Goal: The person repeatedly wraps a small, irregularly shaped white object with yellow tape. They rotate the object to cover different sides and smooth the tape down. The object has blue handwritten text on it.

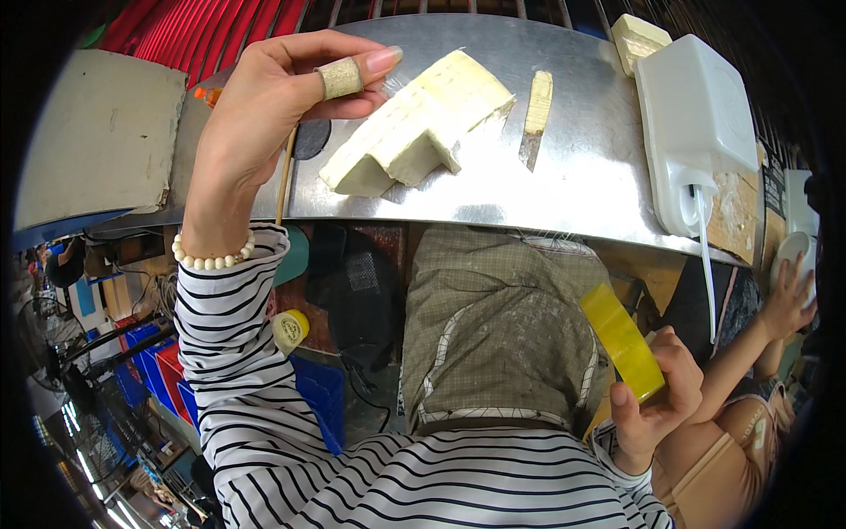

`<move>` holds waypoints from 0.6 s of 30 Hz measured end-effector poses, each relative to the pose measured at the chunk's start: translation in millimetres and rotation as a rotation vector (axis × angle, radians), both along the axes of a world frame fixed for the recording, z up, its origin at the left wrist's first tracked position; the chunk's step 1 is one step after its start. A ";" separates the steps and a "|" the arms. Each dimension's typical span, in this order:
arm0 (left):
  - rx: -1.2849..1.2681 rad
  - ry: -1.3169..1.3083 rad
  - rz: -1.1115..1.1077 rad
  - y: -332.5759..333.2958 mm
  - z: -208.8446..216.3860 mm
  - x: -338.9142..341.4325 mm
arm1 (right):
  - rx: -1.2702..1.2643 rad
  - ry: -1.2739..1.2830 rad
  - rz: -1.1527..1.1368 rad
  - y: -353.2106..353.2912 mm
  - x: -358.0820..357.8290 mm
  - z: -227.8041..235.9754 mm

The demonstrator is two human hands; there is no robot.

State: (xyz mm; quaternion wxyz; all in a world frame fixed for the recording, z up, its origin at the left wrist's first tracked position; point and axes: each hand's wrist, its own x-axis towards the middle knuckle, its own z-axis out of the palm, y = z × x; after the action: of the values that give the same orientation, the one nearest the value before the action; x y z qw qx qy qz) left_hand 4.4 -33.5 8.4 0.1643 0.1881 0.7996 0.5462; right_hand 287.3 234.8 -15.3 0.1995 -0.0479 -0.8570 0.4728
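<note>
My left hand (282,97) is raised over the metal table, with a band of beige tape around its thumb. Its thumb and fingers pinch together on a piece of clear film (393,85), whose extent I cannot tell. Just right of these fingertips sit pale yellow blocks (432,115), pressed together in a stepped shape. Farther right lies a narrow pale yellow strip (538,101) with a darker lower end. Low in front of my body, my right hand (665,388) grips a roll of yellow tape (623,342) by its lower end.
A white plastic jug (701,123) with a thin tube stands at the right, beside another pale block (639,42). A dark round disc (312,138) and a thin stick (286,176) are near my left wrist. A co-worker's hand (787,304) touches something white at far right.
</note>
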 end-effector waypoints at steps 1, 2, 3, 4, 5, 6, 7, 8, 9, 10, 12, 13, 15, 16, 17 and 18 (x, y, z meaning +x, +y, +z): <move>-0.004 -0.002 -0.003 -0.1 -0.3 -0.2 | 0.002 -0.001 0.002 0.0 -0.1 0.3; 0.000 -0.005 -0.005 -0.4 -0.7 -0.1 | 0.004 -0.002 0.003 -0.1 -0.1 0.5; 0.003 -0.008 -0.007 -0.6 -1.6 -0.2 | 0.001 -0.005 0.006 -0.1 -0.3 0.6; 0.006 -0.011 -0.008 -0.9 -2.8 -0.1 | 0.007 -0.007 0.003 -0.1 -0.3 0.7; 0.003 -0.020 0.004 -1.1 -4.7 -0.1 | 0.007 -0.009 0.000 -0.1 -0.4 0.6; 0.001 -0.030 0.016 -1.1 -7.6 0.0 | 0.002 -0.009 0.002 -0.2 -0.5 0.4; -0.001 -0.038 0.028 -1.3 -10.9 0.0 | 0.007 -0.008 0.000 -0.3 -0.7 0.0; 0.024 -0.100 0.037 -1.9 -14.4 0.0 | 0.006 -0.004 0.002 -0.5 -0.9 -0.6; 0.048 -0.161 0.046 -2.5 -18.5 0.0 | 0.004 0.000 0.003 -0.6 -1.1 -1.3; 0.072 -0.222 0.054 -3.2 -23.0 0.0 | 0.008 -0.005 -0.001 -0.8 -1.4 -2.1; 0.196 -0.401 0.015 -4.6 -32.3 0.6 | 0.009 -0.013 -0.015 -1.1 -1.9 -3.7; 0.258 -0.490 -0.006 -5.1 -36.7 0.7 | 0.016 -0.028 -0.017 -1.2 -2.1 -4.4; 0.317 -0.561 -0.013 -5.6 -43.7 0.9 | 0.018 -0.056 -0.030 -1.2 -2.6 -5.5; 0.353 -0.590 -0.008 -5.8 -46.2 2.0 | 0.021 -0.062 -0.026 -1.0 -2.8 -5.7; 0.388 -0.620 -0.002 -5.6 -48.0 3.1 | 0.024 -0.069 -0.021 -0.7 -3.1 -5.9; 0.395 -0.646 0.012 -5.1 -49.2 4.0 | 0.022 -0.068 -0.020 -0.5 -3.3 -6.0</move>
State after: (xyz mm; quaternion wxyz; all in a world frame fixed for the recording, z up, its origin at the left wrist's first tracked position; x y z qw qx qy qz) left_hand 8.3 -38.6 -40.8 0.3653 0.0298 0.5869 0.7220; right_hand 284.0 234.4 -21.3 0.1754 -0.0702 -0.8679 0.4594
